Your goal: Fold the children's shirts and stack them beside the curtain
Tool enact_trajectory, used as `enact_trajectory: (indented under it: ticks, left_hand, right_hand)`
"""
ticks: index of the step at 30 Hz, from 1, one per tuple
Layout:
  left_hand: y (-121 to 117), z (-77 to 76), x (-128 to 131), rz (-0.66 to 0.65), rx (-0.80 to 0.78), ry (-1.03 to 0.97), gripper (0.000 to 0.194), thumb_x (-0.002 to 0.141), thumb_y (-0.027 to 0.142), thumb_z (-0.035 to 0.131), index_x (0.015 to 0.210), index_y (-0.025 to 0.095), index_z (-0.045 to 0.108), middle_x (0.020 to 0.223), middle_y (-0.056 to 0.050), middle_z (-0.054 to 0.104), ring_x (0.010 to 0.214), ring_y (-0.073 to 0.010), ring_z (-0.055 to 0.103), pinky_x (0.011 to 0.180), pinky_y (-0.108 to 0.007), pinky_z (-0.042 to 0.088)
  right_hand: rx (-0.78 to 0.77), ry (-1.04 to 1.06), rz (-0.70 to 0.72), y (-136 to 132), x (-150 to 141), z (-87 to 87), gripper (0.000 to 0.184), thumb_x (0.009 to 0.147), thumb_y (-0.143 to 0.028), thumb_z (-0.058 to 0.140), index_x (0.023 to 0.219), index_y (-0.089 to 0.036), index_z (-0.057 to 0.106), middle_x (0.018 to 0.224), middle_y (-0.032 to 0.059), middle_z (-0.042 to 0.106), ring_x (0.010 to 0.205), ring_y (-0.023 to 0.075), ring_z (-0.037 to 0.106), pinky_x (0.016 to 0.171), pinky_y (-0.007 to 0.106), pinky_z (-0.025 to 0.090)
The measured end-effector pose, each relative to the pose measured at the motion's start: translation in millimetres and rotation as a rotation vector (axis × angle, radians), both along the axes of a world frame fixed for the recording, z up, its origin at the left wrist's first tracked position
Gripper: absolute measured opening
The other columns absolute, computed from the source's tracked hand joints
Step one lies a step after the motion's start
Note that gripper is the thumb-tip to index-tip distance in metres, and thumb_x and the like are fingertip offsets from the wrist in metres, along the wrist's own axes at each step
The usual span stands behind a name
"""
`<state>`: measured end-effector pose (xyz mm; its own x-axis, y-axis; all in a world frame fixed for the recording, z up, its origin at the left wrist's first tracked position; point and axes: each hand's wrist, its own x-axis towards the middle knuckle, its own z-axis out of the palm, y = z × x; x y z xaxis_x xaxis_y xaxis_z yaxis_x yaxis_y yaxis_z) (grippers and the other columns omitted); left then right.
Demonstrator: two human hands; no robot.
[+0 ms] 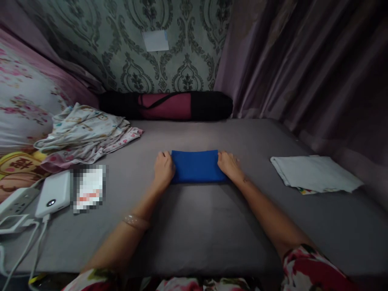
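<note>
Nearest are the flowered sleeves (pixel 317 270) of the person, and a bracelet (pixel 135 222) on the left forearm. White cables (pixel 40 242) run at the left beside a power strip (pixel 18 202) and a power bank (pixel 54 193), with a blurred-out packet (pixel 90 189) just to the right of the power bank.

Farther in, the blue cloth (pixel 197 167) is between the two hands, around the middle of the grey sheet (pixel 188 230). The left hand (pixel 164 166) has its fingers curled in, gripping the cloth's left end; the right hand (pixel 229 165) grips the right end in the same way, though what the fingertips do underneath is hidden. Whether the cloth rests fully on the sheet or is slightly raised, I cannot tell.

As for progress, the cloth already looks like a compact, flat rectangle with fairly straight edges and no loose flap in sight. It is not yet let go, so placing it seems left; whether more folding remains is unclear.

Well to the right lies a pale cloth (pixel 318 173), folded flat. To the left, crumpled clothes (pixel 87 127) sit in a loose heap. Beyond them all, a long bag (pixel 165 106) lies along the patterned wall (pixel 188 68)
</note>
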<state>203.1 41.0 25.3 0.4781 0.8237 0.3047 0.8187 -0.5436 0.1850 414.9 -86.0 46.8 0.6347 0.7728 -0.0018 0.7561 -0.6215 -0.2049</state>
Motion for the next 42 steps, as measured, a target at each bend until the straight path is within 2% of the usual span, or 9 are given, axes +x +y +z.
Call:
enact_trajectory:
  ticks: [5, 8, 10, 14, 17, 25, 30, 36, 42]
  left_hand:
    - [-25.3, 20.0, 24.8, -0.2, 0.017, 0.101, 0.043, 0.091, 0.011, 0.032, 0.13, 0.003, 0.048, 0.134, -0.022, 0.053, 0.123, -0.0298, 0.051, 0.1, -0.041, 0.043]
    - [-33.8, 11.1, 40.8, -0.251, -0.02, 0.134, 0.05, 0.096, 0.021, 0.03, 0.141, 0.003, 0.039, 0.15, -0.02, 0.039, 0.141, -0.0304, 0.031, 0.114, -0.043, 0.028]
    - [-35.4, -0.7, 45.8, -0.228, -0.035, 0.151, 0.052, 0.098, 0.028, 0.028, 0.144, 0.005, 0.039, 0.153, -0.018, 0.035, 0.145, -0.0313, 0.023, 0.117, -0.047, 0.021]
    - [-33.1, -21.1, 45.8, -0.177, -0.075, 0.162, 0.055, 0.099, 0.039, 0.026, 0.145, 0.012, 0.042, 0.154, -0.014, 0.034, 0.145, -0.0317, 0.023, 0.117, -0.054, 0.016]
    - [-31.5, -26.1, 44.6, -0.164, -0.106, 0.17, 0.056, 0.098, 0.041, 0.025, 0.146, 0.016, 0.041, 0.155, -0.012, 0.032, 0.145, -0.0325, 0.022, 0.115, -0.059, 0.015]
    - [-32.3, -22.0, 43.7, -0.154, -0.119, 0.152, 0.055, 0.097, 0.042, 0.029, 0.145, 0.016, 0.042, 0.155, -0.013, 0.032, 0.145, -0.0324, 0.023, 0.114, -0.059, 0.017]
    - [-33.5, -18.6, 40.4, -0.127, 0.032, 0.055, 0.06, 0.098, 0.046, 0.026, 0.144, 0.012, 0.042, 0.156, -0.015, 0.029, 0.147, -0.03, 0.017, 0.119, -0.053, 0.01]
    - [-30.1, -24.8, 39.3, -0.114, -0.113, 0.135, 0.065, 0.097, 0.051, 0.028, 0.145, 0.011, 0.041, 0.154, -0.017, 0.032, 0.145, -0.0344, 0.023, 0.116, -0.055, 0.016]
    - [-30.3, -22.5, 38.4, -0.081, -0.106, 0.117, 0.064, 0.097, 0.052, 0.028, 0.146, 0.012, 0.04, 0.155, -0.016, 0.032, 0.144, -0.0332, 0.024, 0.116, -0.054, 0.017]
  right_hand:
    - [0.229, -0.267, 0.317, 13.7, -34.4, 2.2, 0.046, 0.1, -0.025, 0.027, 0.134, -0.007, 0.051, 0.142, 0.0197, 0.048, 0.134, 0.0306, 0.04, 0.11, 0.047, 0.029]
    - [0.217, -0.248, 0.471, 22.5, -49.4, -8.9, 0.05, 0.098, -0.028, 0.031, 0.143, -0.009, 0.043, 0.153, 0.0144, 0.036, 0.143, 0.0285, 0.025, 0.117, 0.049, 0.014]
    - [0.162, -0.195, 0.502, 24.8, -53.2, -19.2, 0.052, 0.097, -0.029, 0.031, 0.145, -0.012, 0.041, 0.155, 0.0125, 0.032, 0.144, 0.0279, 0.023, 0.117, 0.051, 0.013]
    - [0.065, -0.107, 0.487, 24.6, -52.2, -34.5, 0.053, 0.097, -0.031, 0.03, 0.147, -0.017, 0.039, 0.156, 0.0103, 0.031, 0.144, 0.0282, 0.023, 0.116, 0.054, 0.014]
    - [0.048, -0.094, 0.477, 25.0, -50.9, -37.2, 0.053, 0.097, -0.032, 0.03, 0.148, -0.019, 0.039, 0.156, 0.0101, 0.031, 0.144, 0.0288, 0.024, 0.116, 0.054, 0.013]
    - [0.058, -0.075, 0.479, 25.3, -50.8, -36.7, 0.052, 0.098, -0.032, 0.029, 0.148, -0.019, 0.038, 0.156, 0.0101, 0.031, 0.144, 0.0272, 0.024, 0.116, 0.052, 0.013]
    - [0.183, -0.174, 0.39, 22.3, -43.5, -36.0, 0.054, 0.098, -0.03, 0.029, 0.148, -0.01, 0.037, 0.157, 0.0137, 0.027, 0.146, 0.0261, 0.018, 0.118, 0.049, 0.009]
    - [0.099, -0.121, 0.307, 23.4, -34.7, -45.5, 0.057, 0.098, -0.032, 0.028, 0.145, -0.002, 0.038, 0.153, 0.0165, 0.034, 0.144, 0.0278, 0.025, 0.117, 0.047, 0.015]
    - [0.117, -0.119, 0.307, 22.2, -35.2, -43.7, 0.056, 0.098, -0.031, 0.028, 0.145, -0.004, 0.039, 0.153, 0.0152, 0.034, 0.143, 0.0271, 0.025, 0.117, 0.045, 0.016]
